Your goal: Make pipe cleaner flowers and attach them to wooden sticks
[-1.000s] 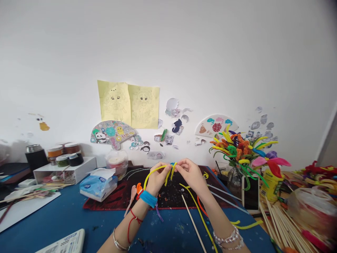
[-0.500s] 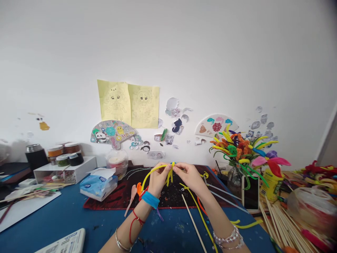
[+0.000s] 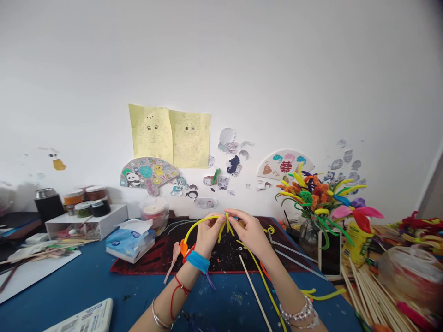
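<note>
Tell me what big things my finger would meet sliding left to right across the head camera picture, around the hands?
Black flask → blue tissue pack → left hand, pinching a yellow fuzzy stem → right hand → phone → yellow container → see-through plastic tub.

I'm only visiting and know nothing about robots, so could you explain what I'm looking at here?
There is no robot here. A camera worn on a person's head looks forward and down, so every picture shows that person's own view of their bare hands.

The left hand and right hand meet over a dark mat on a blue table. Their fingertips pinch yellow fuzzy stems; one length arches out to the left. How many are held is hard to tell.

A thin wooden stick lies nearer the camera. On the left is a tissue pack; on the right are colourful fuzzy flowers and a bundle of pale sticks.
</note>
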Demonstrator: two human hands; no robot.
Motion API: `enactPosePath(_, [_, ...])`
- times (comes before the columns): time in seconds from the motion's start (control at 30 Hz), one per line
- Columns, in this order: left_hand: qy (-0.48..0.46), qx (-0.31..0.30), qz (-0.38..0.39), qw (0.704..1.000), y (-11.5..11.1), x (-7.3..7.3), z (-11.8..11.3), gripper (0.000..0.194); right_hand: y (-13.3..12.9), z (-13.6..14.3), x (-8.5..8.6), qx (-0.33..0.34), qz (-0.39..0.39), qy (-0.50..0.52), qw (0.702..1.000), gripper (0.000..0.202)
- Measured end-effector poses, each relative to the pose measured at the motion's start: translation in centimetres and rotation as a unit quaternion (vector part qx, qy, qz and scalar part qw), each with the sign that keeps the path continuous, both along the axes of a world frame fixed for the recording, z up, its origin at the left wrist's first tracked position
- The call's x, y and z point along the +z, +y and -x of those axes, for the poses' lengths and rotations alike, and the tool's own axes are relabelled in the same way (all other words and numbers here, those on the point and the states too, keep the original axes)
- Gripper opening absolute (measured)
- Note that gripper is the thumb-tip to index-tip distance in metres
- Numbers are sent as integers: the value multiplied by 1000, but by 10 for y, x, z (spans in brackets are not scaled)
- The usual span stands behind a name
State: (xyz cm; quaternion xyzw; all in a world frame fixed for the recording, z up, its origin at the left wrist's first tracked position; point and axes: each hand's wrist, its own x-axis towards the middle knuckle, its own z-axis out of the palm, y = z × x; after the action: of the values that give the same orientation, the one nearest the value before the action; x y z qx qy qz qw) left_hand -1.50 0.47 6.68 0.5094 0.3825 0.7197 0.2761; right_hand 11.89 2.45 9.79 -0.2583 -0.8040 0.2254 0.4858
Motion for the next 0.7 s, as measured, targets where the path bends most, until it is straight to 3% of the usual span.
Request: enactPosePath(0.7, [-3, -1, 13, 1000, -2, 0, -4, 26, 3, 0, -3, 0, 9, 23, 1000, 19])
